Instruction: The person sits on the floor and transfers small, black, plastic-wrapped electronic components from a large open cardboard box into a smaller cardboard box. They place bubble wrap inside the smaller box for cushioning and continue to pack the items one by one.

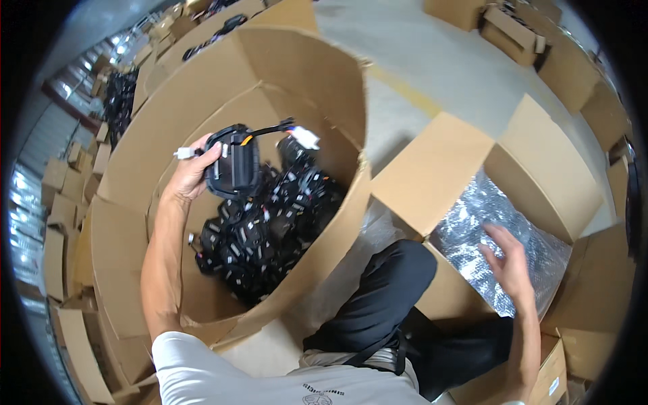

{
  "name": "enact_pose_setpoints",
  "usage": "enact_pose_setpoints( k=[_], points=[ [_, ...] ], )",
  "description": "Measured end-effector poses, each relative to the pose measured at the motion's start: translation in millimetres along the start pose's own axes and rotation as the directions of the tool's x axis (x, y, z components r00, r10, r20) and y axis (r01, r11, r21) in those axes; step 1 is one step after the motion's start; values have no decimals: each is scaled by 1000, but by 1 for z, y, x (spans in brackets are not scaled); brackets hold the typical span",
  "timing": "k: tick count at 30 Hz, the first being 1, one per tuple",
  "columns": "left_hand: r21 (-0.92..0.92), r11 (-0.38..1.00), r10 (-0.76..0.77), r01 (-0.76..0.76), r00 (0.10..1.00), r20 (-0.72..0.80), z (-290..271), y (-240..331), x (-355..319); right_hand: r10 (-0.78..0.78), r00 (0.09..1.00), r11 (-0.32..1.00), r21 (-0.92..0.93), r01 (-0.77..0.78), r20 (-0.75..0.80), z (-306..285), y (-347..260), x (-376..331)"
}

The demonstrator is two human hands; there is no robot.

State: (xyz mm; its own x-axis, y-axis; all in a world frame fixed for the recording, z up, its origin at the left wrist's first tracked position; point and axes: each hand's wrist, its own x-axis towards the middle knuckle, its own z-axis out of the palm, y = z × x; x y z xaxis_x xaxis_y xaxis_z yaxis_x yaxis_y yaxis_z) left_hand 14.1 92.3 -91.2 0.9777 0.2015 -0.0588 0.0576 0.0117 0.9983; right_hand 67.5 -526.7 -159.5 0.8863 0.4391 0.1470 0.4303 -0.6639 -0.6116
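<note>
My left hand (190,174) is closed around a black rounded plastic unit with wires (237,167), its thumb lying on the face. A short cable with a white connector (307,138) sticks out to the right of the unit, and another white plug pokes out on the left. This unit is held up inside a big cardboard bin (304,64), over a heap of similar black units (250,246). My right hand (509,266) has its fingers apart above clear bubble wrap (466,233) in an open carton (432,165). Whether the fingertips touch the wrap, I cannot tell.
My bent knee (405,270) is between the bin and the carton. Clear plastic film (371,233) lies beside the bin. More cardboard boxes (513,37) stand at the far right, others line the left. Black items (120,101) are piled at the far left.
</note>
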Motion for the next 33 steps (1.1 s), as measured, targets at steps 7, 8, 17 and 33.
enact_pose_setpoints(
  k=[7, 8, 17, 33],
  points=[
    [48, 998, 22, -43, 928, 371, 258, 73, 35, -753, 541, 653, -529, 542, -376, 6, -152, 60],
    [22, 1000, 2, -12, 910, 415, 293, 77, 34, -752, 537, 644, -600, 475, -382, -3, -135, 70],
    [-266, 960, 7, 85, 945, 327, 450, 31, 77, 297, 813, 944, 281, -172, -501, -125, 69, 33],
    [-184, 977, -81, 108, 985, 150, 451, -56, 97, 816, 557, -11, 968, -252, 154, 123, 296, 143]
  ],
)
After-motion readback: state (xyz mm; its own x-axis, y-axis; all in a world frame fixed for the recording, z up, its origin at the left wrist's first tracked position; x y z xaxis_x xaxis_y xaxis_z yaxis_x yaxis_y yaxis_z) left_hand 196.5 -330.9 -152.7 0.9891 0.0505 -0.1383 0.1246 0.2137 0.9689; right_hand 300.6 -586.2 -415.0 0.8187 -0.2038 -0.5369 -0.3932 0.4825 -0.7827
